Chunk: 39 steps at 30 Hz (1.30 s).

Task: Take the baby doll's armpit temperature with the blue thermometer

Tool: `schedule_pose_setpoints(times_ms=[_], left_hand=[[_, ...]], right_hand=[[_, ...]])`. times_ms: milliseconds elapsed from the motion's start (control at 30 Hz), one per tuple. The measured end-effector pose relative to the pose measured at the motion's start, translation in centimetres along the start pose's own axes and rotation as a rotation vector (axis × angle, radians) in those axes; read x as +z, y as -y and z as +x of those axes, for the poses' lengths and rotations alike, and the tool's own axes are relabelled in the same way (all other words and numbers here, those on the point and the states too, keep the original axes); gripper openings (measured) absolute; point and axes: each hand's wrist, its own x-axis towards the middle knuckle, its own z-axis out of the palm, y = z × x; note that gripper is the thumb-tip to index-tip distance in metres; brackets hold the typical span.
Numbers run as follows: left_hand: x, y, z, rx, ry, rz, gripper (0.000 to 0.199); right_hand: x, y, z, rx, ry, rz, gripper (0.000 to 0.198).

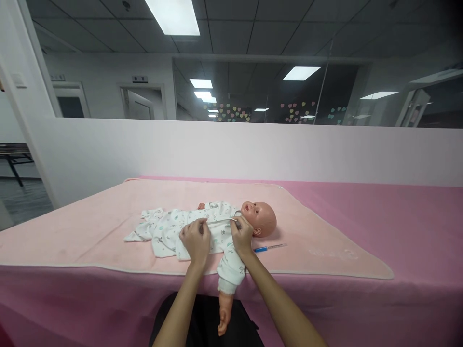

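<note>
White partition wall (pixel 231 149) behind pink table (pixel 398 231), glass panels (pixel 275 91) above, ceiling light panels (pixel 173 17) lit, doors (pixel 139 103) back left.

The doll (pixel 231 226) lies on the blanket (pixel 90 231) under my hands, its head to the right of my right hand (pixel 241 236), its legs to the left of my left hand (pixel 195 239). Both my hands rest on its romper (pixel 166 231). One doll arm hangs over the table edge between my forearms. A thermometer (pixel 269 247) lies just right of my right hand, on the blanket
</note>
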Motion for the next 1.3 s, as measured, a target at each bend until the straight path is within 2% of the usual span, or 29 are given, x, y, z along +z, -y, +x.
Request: schedule_pose_setpoints(times_ms=[100,200,400,733,1033,1300], left_hand=[[-1.1,0.9,0.0,-0.129,-0.015,0.004,0.022],[-2.0,1.4,-0.1,-0.187,0.017,0.021,0.024],[-2.1,1.2,-0.3,-0.175,0.109,0.142,0.017],[-2.1,1.2,-0.3,-0.173,0.185,0.078,0.017],[-1.9,1.3,-0.1,-0.16,0.221,0.042,0.017],[-1.8,1.5,-0.1,-0.153,0.202,0.041,0.019]], right_hand=[[-0.2,0.2,0.0,0.015,0.017,-0.004,0.018],[-0.3,0.2,-0.1,0.025,0.025,-0.009,0.018],[-0.1,-0.1,-0.1,0.032,0.012,-0.013,0.017],[-0.1,0.0,-0.1,0.01,0.016,-0.038,0.018],[0.1,-0.5,-0.1,0.011,0.01,-0.052,0.017],[0.0,-0.2,-0.1,0.015,0.014,-0.041,0.017]])
